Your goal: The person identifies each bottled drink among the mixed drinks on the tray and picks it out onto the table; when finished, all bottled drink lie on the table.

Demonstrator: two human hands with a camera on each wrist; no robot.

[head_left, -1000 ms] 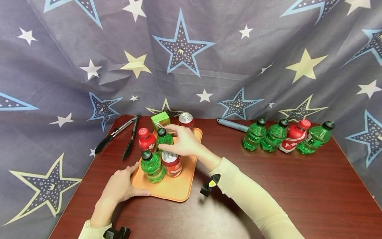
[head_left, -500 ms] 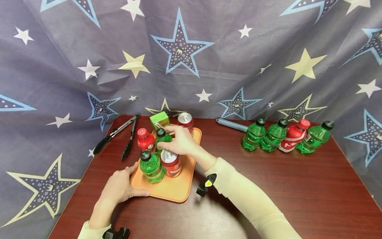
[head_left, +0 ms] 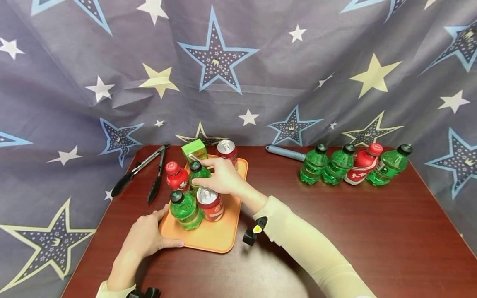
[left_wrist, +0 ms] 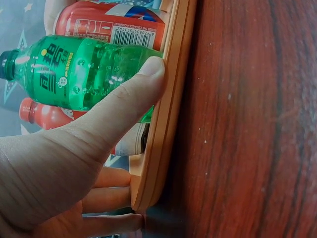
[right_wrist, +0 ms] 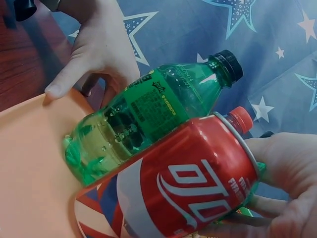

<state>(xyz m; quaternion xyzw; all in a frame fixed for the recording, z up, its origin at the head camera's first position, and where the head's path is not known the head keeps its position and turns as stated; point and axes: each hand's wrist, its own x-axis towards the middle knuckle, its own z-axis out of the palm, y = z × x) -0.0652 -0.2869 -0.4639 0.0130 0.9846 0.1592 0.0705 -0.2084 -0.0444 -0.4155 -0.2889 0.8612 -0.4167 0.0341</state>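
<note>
Orange tray [head_left: 210, 240] gripped by left hand [head_left: 145, 236], green bottle [head_left: 200, 173] by right hand [head_left: 224, 178], can's barcode [left_wrist: 132, 37] from left wrist only

Holds the right arm [head_left: 303, 248] stretched farther forward than the left arm [head_left: 126, 265], curving the right hand [head_left: 221, 176] in a grip with thumb [head_left: 202, 182] opposite fingers [head_left: 208, 162], and rests the left hand [head_left: 145, 236] nearer the body with its thumb straight and spread wide of its other fingers.

Blk-tipped tongs [head_left: 155, 188] lie back L of tbl [head_left: 328, 231], blue stick [head_left: 286, 152] near star-print curtain [head_left: 223, 62], 3 grn btls [head_left: 314, 164] + 1 red btl [head_left: 360, 166] in row at R.
</note>
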